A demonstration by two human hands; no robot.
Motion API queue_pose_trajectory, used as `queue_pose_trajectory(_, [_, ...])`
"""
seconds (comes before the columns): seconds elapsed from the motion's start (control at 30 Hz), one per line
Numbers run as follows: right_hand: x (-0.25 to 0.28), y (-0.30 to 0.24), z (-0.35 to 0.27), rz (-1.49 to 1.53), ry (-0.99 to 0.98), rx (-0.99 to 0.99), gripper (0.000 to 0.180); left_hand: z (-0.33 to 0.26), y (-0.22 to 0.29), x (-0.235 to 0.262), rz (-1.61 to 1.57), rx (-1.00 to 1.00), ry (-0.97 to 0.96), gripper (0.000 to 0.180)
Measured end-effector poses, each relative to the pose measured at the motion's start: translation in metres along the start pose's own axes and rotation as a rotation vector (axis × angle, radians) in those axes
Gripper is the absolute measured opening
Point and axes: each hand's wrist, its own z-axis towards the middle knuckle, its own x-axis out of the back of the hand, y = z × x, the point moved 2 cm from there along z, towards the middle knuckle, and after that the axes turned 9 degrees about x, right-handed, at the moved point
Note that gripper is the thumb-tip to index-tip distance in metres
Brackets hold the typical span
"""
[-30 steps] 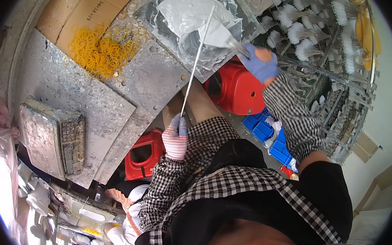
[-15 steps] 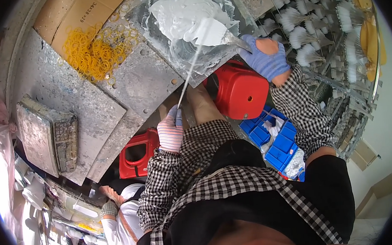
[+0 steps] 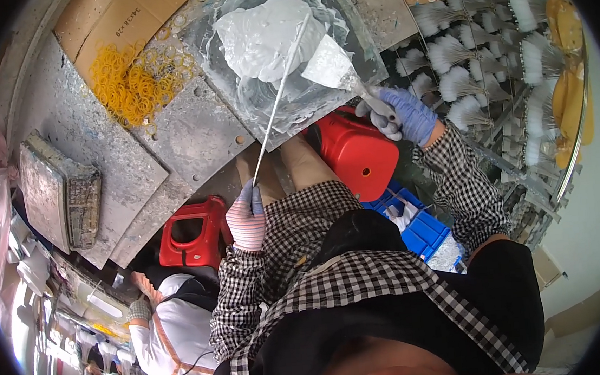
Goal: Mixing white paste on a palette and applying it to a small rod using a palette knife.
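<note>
My left hand (image 3: 247, 220), in a red-and-white striped glove, grips the near end of a long thin white rod (image 3: 279, 101) whose far tip lies in a mound of white paste (image 3: 260, 39). The paste sits on a clear glass slab (image 3: 308, 109) on the workbench. My right hand (image 3: 400, 115), in a blue glove, holds a wide putty knife (image 3: 331, 65) coated in white paste, its blade lying against the rod beside the mound.
A heap of yellow rubber bands (image 3: 130, 84) lies on cardboard at the left. A paste-crusted grey tray (image 3: 57, 192) sits at the bench edge. Two red stools (image 3: 357, 151) (image 3: 191, 235), a blue crate (image 3: 423, 231), racks of white tufted rods (image 3: 474, 68), and another person (image 3: 163, 332) below.
The putty knife has shifted right and nearer, off the top of the paste mound, and my right hand came down with it. My left hand keeps the rod in about the same place.
</note>
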Motion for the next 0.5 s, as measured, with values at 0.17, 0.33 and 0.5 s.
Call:
queue_pose_trajectory(0.17, [0.009,-0.008,0.029,0.137,-0.120,-0.031,0.048,-0.006,0.027,-0.013,0.077,0.017,-0.075,0.023])
queue_pose_trajectory(0.33, [-0.001,-0.030,0.035,0.120,-0.188,-0.111,0.039,-0.012,0.025,-0.023,0.146,0.039,-0.056,0.023])
queue_pose_trajectory(0.5, [0.001,-0.040,0.016,0.059,-0.143,-0.099,0.039,-0.005,0.014,-0.033,0.142,0.036,0.016,0.023])
